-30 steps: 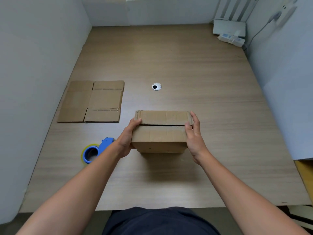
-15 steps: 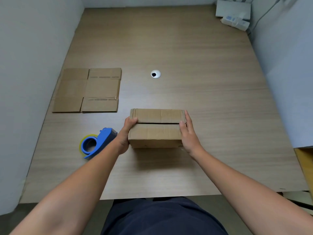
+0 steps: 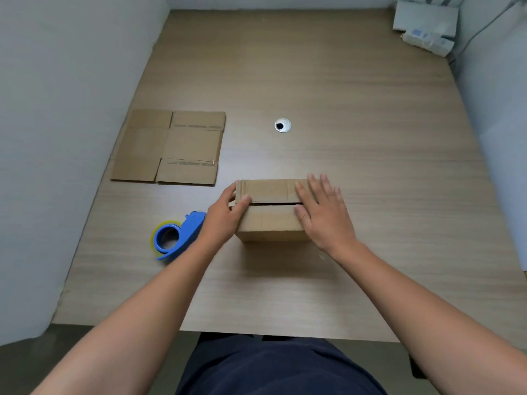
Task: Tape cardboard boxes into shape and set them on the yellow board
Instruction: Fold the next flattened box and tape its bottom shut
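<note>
The box (image 3: 271, 223) has flaps down, inside hidden. Left hand (image 3: 224, 222) curls round its left end; right hand (image 3: 325, 215) presses on top, fingers spread.

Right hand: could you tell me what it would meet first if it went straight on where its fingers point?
Past the far edge of the cardboard box, the right hand would likely meet only bare desk; the cable grommet sits just left of that line, though closely; depth is unclear.

Forearms extended, left hand (image 3: 225, 220) gripping box (image 3: 271, 226) end, right hand (image 3: 325, 215) flat, fingers (image 3: 314, 187) spread
</note>
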Action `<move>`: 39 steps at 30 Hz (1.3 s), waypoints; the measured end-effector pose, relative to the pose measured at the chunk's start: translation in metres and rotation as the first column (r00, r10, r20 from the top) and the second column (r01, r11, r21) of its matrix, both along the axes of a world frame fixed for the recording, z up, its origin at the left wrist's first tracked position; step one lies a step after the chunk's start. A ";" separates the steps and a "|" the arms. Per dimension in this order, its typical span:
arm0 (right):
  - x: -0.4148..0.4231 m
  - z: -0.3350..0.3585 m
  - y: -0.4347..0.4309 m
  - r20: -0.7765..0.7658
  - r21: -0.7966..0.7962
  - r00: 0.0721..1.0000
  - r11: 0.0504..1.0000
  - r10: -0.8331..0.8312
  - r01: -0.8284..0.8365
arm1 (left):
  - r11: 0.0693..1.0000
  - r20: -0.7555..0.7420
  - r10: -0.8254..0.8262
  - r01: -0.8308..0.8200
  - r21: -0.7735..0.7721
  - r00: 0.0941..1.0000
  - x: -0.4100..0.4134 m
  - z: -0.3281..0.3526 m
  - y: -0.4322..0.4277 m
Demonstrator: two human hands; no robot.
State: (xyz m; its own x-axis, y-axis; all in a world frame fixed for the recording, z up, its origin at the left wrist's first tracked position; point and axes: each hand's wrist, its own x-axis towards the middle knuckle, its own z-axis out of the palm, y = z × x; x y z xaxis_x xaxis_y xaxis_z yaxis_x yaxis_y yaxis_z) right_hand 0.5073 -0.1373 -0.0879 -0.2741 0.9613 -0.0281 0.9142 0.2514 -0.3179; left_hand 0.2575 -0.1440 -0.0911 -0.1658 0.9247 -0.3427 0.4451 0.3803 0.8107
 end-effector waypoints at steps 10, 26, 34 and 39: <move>-0.036 0.011 0.002 0.257 -0.087 0.951 0.984 0.175 -0.157 | 0.957 -0.473 0.271 -0.183 0.223 0.839 -0.028 0.003 -0.034; -0.038 0.006 0.001 0.236 -0.058 0.960 0.988 0.153 -0.143 | 0.975 -0.569 -0.036 -0.095 -0.198 0.821 -0.088 -0.021 -0.059; -0.034 0.013 0.005 0.118 -0.106 0.986 0.989 0.114 -0.102 | 0.986 -0.635 -0.007 0.111 0.124 0.772 -0.062 0.054 -0.016; -0.035 0.013 0.007 0.044 -0.104 0.995 0.991 0.093 -0.088 | 0.944 -0.660 -0.010 0.224 0.240 0.751 -0.062 0.073 -0.005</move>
